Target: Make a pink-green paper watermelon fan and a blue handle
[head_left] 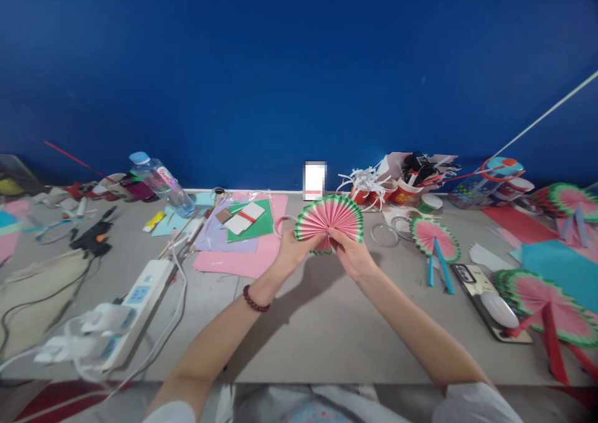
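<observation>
A pleated paper fan (329, 214), pink with a pale band and a green zigzag edge, is held up over the middle of the table. My left hand (295, 251) grips its lower left, and my right hand (350, 250) pinches it near the centre on the lower right. Both thumbs meet close to the point where the folds gather. A bead bracelet (256, 299) circles my left wrist. To the right lies a similar finished-looking fan (427, 233) with blue sticks.
Left are a power strip (140, 304) with cables, a glue gun (93, 239), a leaning water bottle (163, 183) and coloured paper (243, 258). Right are a phone (467, 280) under a mouse (499, 309), stacked fans (551, 304) and cups (404, 192) of tools. A blue wall (280, 68) stands behind.
</observation>
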`<action>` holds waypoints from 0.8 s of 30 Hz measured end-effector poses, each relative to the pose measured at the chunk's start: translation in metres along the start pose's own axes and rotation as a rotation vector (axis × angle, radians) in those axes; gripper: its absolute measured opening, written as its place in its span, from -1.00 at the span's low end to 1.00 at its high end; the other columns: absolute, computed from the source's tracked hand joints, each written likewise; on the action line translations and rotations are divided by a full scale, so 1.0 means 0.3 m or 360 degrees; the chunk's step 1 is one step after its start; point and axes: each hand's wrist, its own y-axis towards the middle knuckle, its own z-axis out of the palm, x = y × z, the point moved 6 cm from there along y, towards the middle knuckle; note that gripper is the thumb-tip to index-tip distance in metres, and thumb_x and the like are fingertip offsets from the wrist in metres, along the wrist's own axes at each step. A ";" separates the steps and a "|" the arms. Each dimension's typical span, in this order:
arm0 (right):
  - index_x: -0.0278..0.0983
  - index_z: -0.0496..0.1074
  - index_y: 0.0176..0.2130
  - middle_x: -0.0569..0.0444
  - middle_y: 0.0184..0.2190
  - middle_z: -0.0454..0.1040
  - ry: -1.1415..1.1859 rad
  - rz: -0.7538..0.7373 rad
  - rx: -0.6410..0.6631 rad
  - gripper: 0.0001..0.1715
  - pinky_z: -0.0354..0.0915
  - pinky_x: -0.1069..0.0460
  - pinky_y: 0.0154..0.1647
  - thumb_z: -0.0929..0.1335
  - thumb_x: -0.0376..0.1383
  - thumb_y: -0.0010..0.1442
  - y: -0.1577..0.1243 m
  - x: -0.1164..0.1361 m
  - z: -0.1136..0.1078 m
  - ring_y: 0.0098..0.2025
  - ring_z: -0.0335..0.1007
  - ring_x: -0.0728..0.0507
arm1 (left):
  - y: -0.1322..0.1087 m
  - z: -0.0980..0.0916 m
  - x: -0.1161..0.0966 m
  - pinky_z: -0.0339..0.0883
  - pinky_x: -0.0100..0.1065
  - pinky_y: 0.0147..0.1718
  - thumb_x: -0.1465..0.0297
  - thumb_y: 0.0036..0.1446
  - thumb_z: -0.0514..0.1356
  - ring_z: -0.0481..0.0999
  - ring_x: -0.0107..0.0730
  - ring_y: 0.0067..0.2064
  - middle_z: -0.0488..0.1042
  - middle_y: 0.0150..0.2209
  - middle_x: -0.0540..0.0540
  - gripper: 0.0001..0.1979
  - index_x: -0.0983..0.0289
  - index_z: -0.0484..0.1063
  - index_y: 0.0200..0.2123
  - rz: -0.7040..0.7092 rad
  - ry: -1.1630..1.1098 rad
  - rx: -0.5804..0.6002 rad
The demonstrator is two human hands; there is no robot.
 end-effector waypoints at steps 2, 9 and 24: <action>-0.23 0.51 -0.46 0.17 -0.44 0.54 0.0011 -0.0005 -0.0024 -0.73 0.35 -0.01 -0.12 0.55 -0.30 -0.27 -0.007 0.004 0.005 -0.33 0.45 -0.07 | -0.002 0.005 0.002 0.47 -0.20 -0.22 0.31 -0.21 0.40 0.57 -0.09 -0.22 0.60 -0.31 0.18 -0.68 0.36 0.57 -0.34 -0.0009 -0.0038 0.0043; -0.21 0.51 -0.36 0.14 -0.37 0.55 0.0026 -0.0066 0.0019 -0.68 0.36 -0.06 -0.06 0.54 -0.28 -0.22 -0.018 0.014 0.019 -0.24 0.47 -0.12 | -0.004 0.016 0.024 0.46 -0.18 -0.16 0.29 -0.19 0.40 0.56 -0.09 -0.17 0.60 -0.27 0.17 -0.67 0.35 0.57 -0.32 -0.0059 -0.0147 0.0126; -0.19 0.50 -0.41 0.15 -0.39 0.53 -0.0045 -0.0145 -0.0014 -0.73 0.36 -0.05 -0.12 0.53 -0.28 -0.22 -0.020 0.017 0.014 -0.26 0.46 -0.12 | -0.006 0.021 0.003 0.44 -0.18 -0.14 0.34 -0.25 0.43 0.55 -0.08 -0.14 0.60 -0.30 0.14 -0.63 0.30 0.57 -0.28 -0.0114 -0.0280 0.0183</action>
